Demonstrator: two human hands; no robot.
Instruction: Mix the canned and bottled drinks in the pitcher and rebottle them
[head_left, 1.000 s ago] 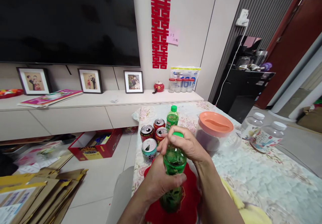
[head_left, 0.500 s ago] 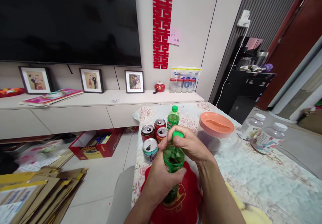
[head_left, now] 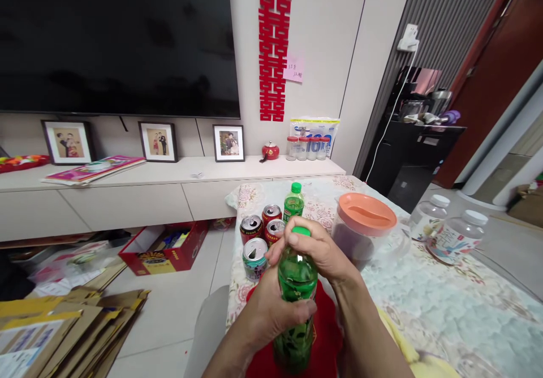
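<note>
A green plastic drink bottle [head_left: 297, 273] stands nearly upright above a red scalloped mat [head_left: 326, 324]. Around its middle my left hand [head_left: 271, 313] is wrapped, thumb across the front. My right hand [head_left: 311, 242] closes its fingers round the neck and the green cap [head_left: 301, 231]; the cap's top shows between them. Liquid fills the bottle to just below the shoulder. Just left of my hands are several opened drink cans: a teal one [head_left: 255, 259] in front and red ones [head_left: 251, 230] behind. Another green bottle [head_left: 293, 202] stands behind my right hand.
Right of my hands is a clear pitcher with an orange lid [head_left: 367, 213], then two white-capped jars [head_left: 458, 236] on the flowered tablecloth [head_left: 458, 304]. A yellow cloth [head_left: 418, 355] lies at the near edge. Flattened cardboard [head_left: 72, 338] and a red box [head_left: 165, 248] are on the floor.
The bottle has tipped more upright, so more of its side shows. Both hands keep their grip on it. The view has shifted slightly.
</note>
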